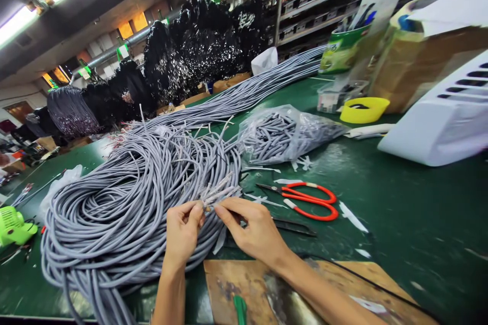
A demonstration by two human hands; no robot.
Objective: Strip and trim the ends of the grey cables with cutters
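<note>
The left hand [183, 231] and right hand [253, 226] are pinching the strands [218, 194] at their near end, thumb against forefinger. The strands are extending beyond the fingertips over the coil [125, 254], their long axis running away and rightward; neither hand is sitting nearer.

Head view faces forward and down, hands [254, 223] close.

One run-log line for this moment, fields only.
left hand: pinching strands; right hand: pinching strands; cables: coiled on table; scissors: on table, right of hands
</note>
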